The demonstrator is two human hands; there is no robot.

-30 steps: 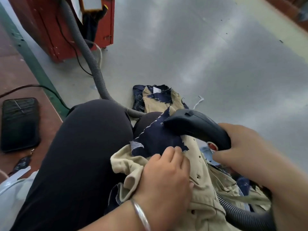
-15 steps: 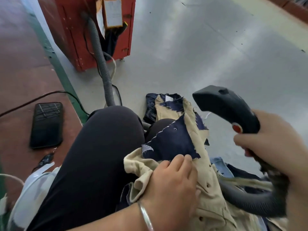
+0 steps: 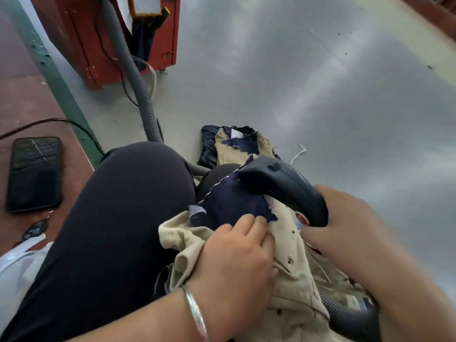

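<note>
Here, low in the frame, the left hand (image 3: 234, 262) clutches the beige and navy cloth garment (image 3: 291, 275) while the right hand (image 3: 345, 225) grips the black plastic suction nozzle (image 3: 283, 186) pressed onto it.

1. The left hand (image 3: 237, 257) lies back-up over the lap, its fingers (image 3: 249, 224) curled down and gripping the beige cloth (image 3: 293, 275) bunched under the palm.
2. The left forearm (image 3: 138, 322) slants up from the lower left edge, with the wrist nearly straight.
3. The right hand (image 3: 345, 225) wraps fingers and thumb round the dark handle (image 3: 283, 186), just beside the left hand.
4. The right forearm (image 3: 399, 292) slants up from the lower right corner.
</note>
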